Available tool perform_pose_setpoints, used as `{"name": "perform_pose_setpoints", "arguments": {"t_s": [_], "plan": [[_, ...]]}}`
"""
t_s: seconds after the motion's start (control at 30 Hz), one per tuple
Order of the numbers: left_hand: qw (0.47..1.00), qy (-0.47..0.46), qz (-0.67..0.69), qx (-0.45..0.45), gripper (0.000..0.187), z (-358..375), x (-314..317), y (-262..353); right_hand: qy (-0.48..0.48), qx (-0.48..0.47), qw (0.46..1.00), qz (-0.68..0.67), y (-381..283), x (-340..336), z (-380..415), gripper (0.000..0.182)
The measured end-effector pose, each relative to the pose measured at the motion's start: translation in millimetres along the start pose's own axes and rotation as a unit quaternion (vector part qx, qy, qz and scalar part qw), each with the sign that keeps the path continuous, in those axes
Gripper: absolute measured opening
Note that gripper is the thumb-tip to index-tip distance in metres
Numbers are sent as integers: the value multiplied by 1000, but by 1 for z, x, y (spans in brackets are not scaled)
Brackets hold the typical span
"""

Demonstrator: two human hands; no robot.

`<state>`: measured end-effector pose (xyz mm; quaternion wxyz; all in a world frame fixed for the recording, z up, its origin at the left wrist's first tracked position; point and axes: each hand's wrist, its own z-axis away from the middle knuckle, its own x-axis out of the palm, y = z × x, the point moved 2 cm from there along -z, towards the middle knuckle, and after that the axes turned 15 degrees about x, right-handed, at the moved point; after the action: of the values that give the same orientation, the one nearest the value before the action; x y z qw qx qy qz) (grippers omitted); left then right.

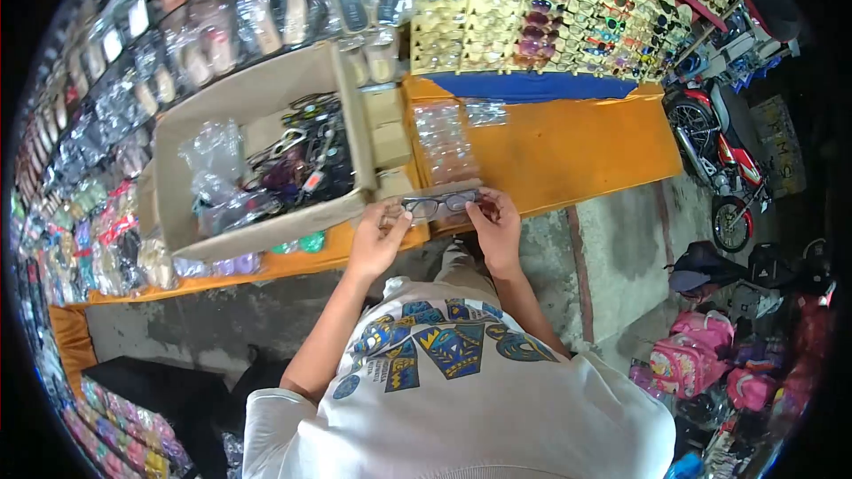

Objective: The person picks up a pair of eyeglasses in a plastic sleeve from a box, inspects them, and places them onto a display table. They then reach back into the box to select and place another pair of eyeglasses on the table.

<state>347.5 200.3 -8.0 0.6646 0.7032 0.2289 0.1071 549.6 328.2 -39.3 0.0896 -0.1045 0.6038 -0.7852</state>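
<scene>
A pair of dark-framed eyeglasses (441, 205) is held up in front of me, above the front edge of the orange-covered table. My left hand (382, 229) pinches one end of the frame between thumb and fingers. At the other end, my right hand (494, 223) grips the frame in the same way. Left of my hands stands an open cardboard box (266, 235) holding a tangle of glasses and clear plastic wrapping (213, 160). Small cardboard boxes (390, 144) are stacked just beyond my left hand.
Eyewear racks (497, 18) stand behind the orange table (577, 146). Clear packets (444, 137) lie on its near left part. Wrapped sandals (213, 44) fill the shelves at left. A red motorcycle (732, 160) is parked at right, with pink backpacks (692, 355) below it.
</scene>
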Motion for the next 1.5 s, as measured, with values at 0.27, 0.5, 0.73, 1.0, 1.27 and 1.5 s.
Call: {"name": "perform_pose_setpoints", "arguments": {"t_s": [0.27, 0.5, 0.73, 1.0, 1.27, 1.5], "plan": [[997, -36, 7, -69, 46, -152, 179, -68, 33, 27, 994, 101, 34, -138, -195, 35], [989, -27, -145, 6, 64, -257, 262, -187, 7, 45, 976, 213, 83, -183, -329, 38], [988, -52, -112, -94, 68, -299, 285, -217, -53, 120, 971, 198, 152, -190, -412, 38], [990, -22, -54, -125, 55, -304, 299, -273, -83, 182, 930, 309, 124, -174, -431, 49], [993, -14, -21, -112, 49, -297, 307, -306, -114, 200, 915, 332, 150, -181, -437, 55], [979, -15, -180, -98, 46, -296, 302, -245, -108, 176, 946, 249, 148, -183, -424, 63]]}}
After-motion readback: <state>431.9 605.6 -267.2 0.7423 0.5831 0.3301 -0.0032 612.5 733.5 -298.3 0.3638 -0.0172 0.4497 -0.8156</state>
